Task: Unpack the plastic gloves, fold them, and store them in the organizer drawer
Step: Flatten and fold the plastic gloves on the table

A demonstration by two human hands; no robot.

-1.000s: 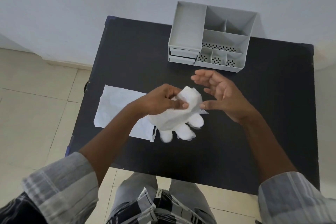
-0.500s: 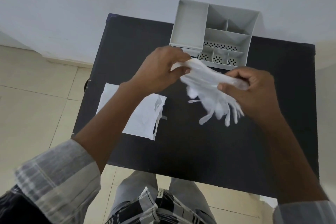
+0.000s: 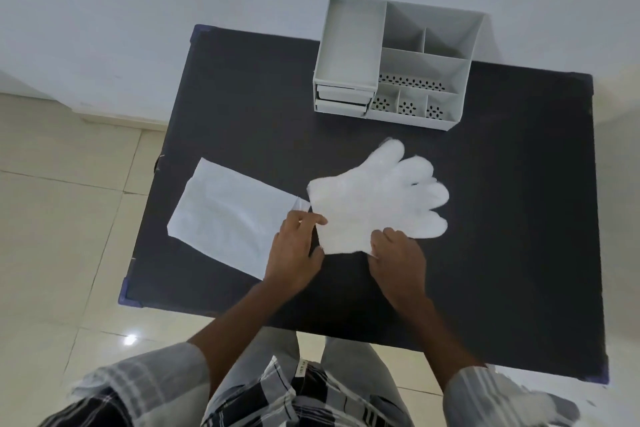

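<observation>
White plastic gloves (image 3: 374, 198) lie spread flat on the black table (image 3: 242, 97), fingers pointing to the far right. My left hand (image 3: 296, 250) pinches the cuff's near left corner. My right hand (image 3: 396, 258) holds the cuff's near right corner against the table. The grey organizer (image 3: 398, 62) stands at the table's far edge, its two small drawers (image 3: 343, 99) at its front left, both closed.
The white empty package (image 3: 228, 218) lies flat on the table to the left of the gloves, partly under my left hand. The table's near edge is just above my lap. A tiled floor shows to the left.
The gloves were held up in the air between both hands; now they are laid out flat on the table, with both hands lowered to the cuff edge.
</observation>
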